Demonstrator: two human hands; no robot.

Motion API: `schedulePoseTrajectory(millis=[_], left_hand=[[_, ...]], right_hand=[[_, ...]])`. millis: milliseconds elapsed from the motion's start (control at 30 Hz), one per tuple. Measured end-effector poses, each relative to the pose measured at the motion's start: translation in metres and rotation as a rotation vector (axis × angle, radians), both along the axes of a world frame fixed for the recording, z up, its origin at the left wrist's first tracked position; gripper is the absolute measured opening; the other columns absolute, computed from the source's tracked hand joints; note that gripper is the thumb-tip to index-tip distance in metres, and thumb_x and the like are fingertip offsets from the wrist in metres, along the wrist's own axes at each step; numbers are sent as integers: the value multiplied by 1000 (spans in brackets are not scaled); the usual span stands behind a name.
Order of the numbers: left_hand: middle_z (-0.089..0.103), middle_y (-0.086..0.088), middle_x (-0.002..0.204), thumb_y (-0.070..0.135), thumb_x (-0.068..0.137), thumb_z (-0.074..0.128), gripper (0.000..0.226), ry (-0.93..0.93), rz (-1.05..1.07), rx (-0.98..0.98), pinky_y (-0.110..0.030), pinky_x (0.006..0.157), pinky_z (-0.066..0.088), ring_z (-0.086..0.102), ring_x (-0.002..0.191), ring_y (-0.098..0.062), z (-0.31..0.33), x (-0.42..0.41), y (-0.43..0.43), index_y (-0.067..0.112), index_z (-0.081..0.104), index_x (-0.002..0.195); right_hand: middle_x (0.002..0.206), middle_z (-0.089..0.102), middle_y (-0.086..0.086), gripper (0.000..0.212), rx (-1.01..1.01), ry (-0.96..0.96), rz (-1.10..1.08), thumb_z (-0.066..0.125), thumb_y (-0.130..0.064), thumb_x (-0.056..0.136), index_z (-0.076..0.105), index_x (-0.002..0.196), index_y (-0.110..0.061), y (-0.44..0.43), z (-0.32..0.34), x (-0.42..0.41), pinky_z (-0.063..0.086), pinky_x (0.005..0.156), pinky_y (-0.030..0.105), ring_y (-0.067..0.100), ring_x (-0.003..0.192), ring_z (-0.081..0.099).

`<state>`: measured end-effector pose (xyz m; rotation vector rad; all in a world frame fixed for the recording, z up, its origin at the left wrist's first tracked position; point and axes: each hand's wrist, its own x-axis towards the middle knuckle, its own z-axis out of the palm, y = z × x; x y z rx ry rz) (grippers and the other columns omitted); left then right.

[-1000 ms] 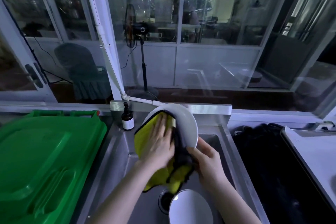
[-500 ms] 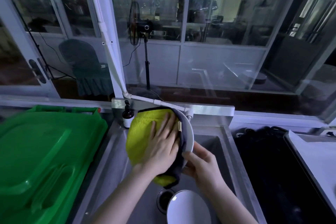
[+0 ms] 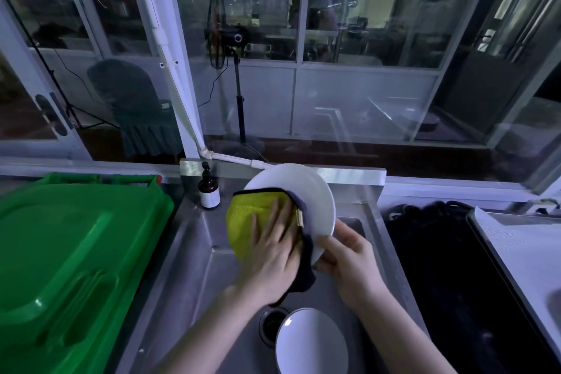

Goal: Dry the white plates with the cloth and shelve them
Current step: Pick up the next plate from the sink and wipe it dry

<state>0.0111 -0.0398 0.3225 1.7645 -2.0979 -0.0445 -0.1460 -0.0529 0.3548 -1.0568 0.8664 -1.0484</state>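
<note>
Just now the yellow cloth [image 3: 246,222], pressed under the flat, spread fingers of the left hand [image 3: 273,252], had slid down the white plate [image 3: 306,191] tilted over the sink [image 3: 194,252], baring its top, while the right hand [image 3: 349,261] gripped the lower rim, so wiping seemed unfinished.

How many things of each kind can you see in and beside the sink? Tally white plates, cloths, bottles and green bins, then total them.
White plates: 2, the held plate and the lower plate
Yellow cloth: 1
Brown bottle: 1
Green bin: 1
Total: 5
</note>
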Motion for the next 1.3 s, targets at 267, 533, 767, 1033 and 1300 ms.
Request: schedulePoseTrajectory(millis=[267, 533, 767, 1033, 1300], left_hand=[[11, -5, 165, 41, 93, 6, 70, -168, 41, -69, -49, 121, 4, -3, 152, -19, 34, 28, -37, 14, 35, 150], [7, -20, 162, 37, 87, 8, 75, -139, 55, 153, -68, 114, 12, -11, 147, -40, -4, 15, 10, 3, 26, 152], [14, -10, 163, 36, 90, 23, 66, -53, -38, -30, -59, 119, 7, -3, 151, -28, 17, -6, -16, 8, 43, 146], [30, -23, 156, 30, 97, 33, 58, 97, 179, 18, -50, 113, 31, 31, 143, -39, 19, 41, -33, -2, 39, 145], [71, 0, 90, 41, 85, 49, 36, 721, 172, 72, -25, 69, 40, 62, 84, -18, 48, 64, -33, 21, 65, 111]], right_hand=[[95, 77, 12, 33, 0, 5, 40, 62, -4, 82, 77, 107, -20, 4, 8, -8, 59, 67, 38, 27, 84, 74], [96, 76, 12, 44, 15, -41, -99, 55, 9, 90, 79, 105, -25, -16, 18, -15, 60, 64, 39, 25, 81, 71], [88, 73, 9, 33, 30, 25, 71, 59, 0, 89, 76, 111, -18, 6, 1, -6, 56, 61, 32, 21, 76, 68], [100, 76, 14, 42, 20, 18, 33, 57, 6, 88, 76, 113, -22, 3, 4, -22, 59, 67, 39, 27, 83, 72], [96, 75, 17, 38, -68, 359, 207, 59, 6, 90, 79, 104, -23, -16, 35, -35, 58, 69, 42, 26, 80, 71]])
